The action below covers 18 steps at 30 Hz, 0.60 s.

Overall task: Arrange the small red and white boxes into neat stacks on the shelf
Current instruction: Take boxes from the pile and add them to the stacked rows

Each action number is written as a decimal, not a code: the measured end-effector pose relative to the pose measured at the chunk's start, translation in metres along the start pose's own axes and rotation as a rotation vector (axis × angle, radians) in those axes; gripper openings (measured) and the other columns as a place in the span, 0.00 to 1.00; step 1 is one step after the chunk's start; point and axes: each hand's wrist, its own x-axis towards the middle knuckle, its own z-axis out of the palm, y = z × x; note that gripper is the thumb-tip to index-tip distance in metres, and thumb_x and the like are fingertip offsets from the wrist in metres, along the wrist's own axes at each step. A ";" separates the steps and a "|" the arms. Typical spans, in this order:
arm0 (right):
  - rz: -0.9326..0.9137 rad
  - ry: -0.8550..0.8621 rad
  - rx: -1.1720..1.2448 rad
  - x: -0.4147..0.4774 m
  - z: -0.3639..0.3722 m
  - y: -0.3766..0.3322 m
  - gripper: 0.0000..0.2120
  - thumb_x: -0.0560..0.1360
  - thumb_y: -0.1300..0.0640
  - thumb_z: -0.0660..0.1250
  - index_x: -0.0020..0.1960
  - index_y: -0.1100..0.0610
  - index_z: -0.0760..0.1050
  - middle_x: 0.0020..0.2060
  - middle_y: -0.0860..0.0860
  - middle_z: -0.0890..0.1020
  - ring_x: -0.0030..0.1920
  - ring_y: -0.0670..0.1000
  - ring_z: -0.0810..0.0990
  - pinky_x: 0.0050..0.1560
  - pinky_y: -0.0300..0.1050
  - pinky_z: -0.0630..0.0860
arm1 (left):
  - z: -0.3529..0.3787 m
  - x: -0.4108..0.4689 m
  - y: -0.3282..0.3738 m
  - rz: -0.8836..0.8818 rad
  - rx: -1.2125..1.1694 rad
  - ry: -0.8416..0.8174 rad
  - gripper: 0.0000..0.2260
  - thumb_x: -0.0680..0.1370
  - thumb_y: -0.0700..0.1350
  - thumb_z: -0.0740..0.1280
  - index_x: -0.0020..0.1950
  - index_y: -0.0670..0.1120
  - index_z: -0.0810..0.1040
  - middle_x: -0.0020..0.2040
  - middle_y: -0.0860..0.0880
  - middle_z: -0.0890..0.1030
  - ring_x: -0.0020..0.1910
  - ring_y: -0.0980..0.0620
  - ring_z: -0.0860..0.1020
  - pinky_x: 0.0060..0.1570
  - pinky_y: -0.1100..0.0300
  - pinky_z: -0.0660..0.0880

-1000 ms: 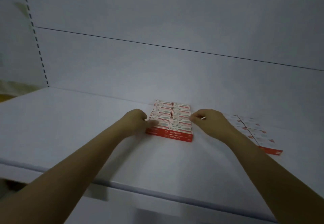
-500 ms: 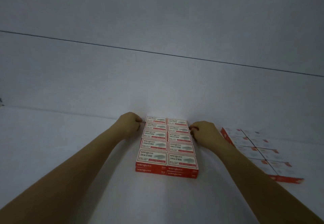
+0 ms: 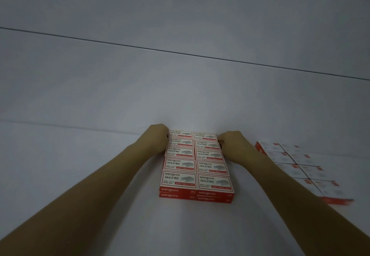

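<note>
Boxes (image 3: 197, 163), ten topside, two layers; left hand (image 3: 158, 136), right hand (image 3: 233, 142) fingers clutching far corners

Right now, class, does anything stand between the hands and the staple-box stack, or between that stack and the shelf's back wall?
Nothing visible does. The left hand and right hand touch the staple-box stack at its far corners, near the back wall. The other boxes lie apart, to the right.

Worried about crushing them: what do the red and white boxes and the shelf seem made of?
Boxes: probably thin printed cardboard, matte; crisp folded edges and printed labels. Shelf: smooth, matte white board, perhaps painted metal or laminate; the even, featureless surface leaves it open.
</note>
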 end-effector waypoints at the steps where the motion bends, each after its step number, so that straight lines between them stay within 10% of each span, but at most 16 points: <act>1: 0.014 0.007 -0.006 -0.003 0.000 0.001 0.12 0.79 0.59 0.57 0.47 0.64 0.78 0.39 0.53 0.78 0.34 0.48 0.72 0.33 0.35 0.66 | -0.001 -0.002 0.000 -0.008 0.000 0.002 0.12 0.79 0.37 0.57 0.52 0.37 0.79 0.51 0.43 0.80 0.43 0.50 0.73 0.42 0.61 0.69; 8: 0.010 -0.046 -0.115 -0.023 0.002 0.006 0.13 0.80 0.59 0.56 0.54 0.61 0.78 0.51 0.55 0.81 0.41 0.49 0.74 0.37 0.35 0.66 | -0.005 -0.026 -0.006 -0.041 0.089 -0.053 0.11 0.79 0.37 0.57 0.41 0.44 0.76 0.47 0.44 0.78 0.43 0.50 0.74 0.40 0.64 0.70; 12: -0.042 -0.028 -0.139 -0.027 0.004 0.002 0.13 0.80 0.57 0.56 0.53 0.60 0.78 0.50 0.55 0.81 0.42 0.50 0.76 0.39 0.35 0.68 | -0.004 -0.033 -0.001 -0.022 0.064 -0.100 0.13 0.79 0.37 0.57 0.57 0.38 0.79 0.54 0.43 0.81 0.45 0.50 0.74 0.47 0.61 0.71; 18: -0.051 -0.023 -0.144 -0.029 0.003 -0.001 0.14 0.80 0.56 0.56 0.54 0.61 0.78 0.51 0.55 0.81 0.48 0.53 0.80 0.43 0.37 0.70 | -0.004 -0.033 0.003 -0.001 0.172 -0.097 0.11 0.79 0.38 0.58 0.55 0.37 0.78 0.47 0.44 0.77 0.44 0.50 0.73 0.50 0.61 0.72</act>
